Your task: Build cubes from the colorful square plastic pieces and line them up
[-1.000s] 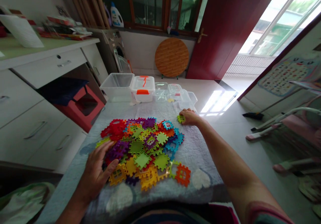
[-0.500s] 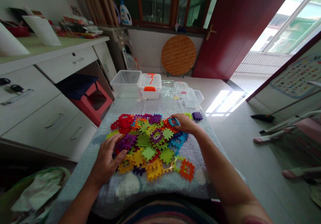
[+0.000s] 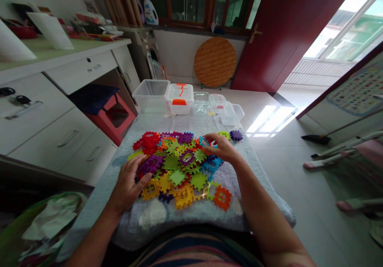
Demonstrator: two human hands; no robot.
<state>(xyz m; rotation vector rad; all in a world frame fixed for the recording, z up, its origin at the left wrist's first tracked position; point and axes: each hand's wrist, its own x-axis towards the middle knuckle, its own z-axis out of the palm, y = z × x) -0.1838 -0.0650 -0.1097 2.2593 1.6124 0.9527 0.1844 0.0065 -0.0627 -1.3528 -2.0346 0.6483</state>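
A red door (image 3: pixel 287 36) is standing at the back of the room, and the cloth-covered worktop (image 3: pixel 167 126) is filling the foreground. Clear boxes (image 3: pixel 151 95) are lining its far end; toothed plastic pieces (image 3: pixel 171 162) are lying heaped mid-cloth. The left hand (image 3: pixel 129 179) is resting at the heap's left edge, fingers loosely parted. The right hand's (image 3: pixel 223 147) fingers are bending over a light-blue piece (image 3: pixel 202 141); whether they're clasping it, I can't tell.

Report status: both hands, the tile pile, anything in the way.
Left hand open at left edge of tile pile. Right hand at blue tile, far right side. Tiles overlapping. No obstruction seen.
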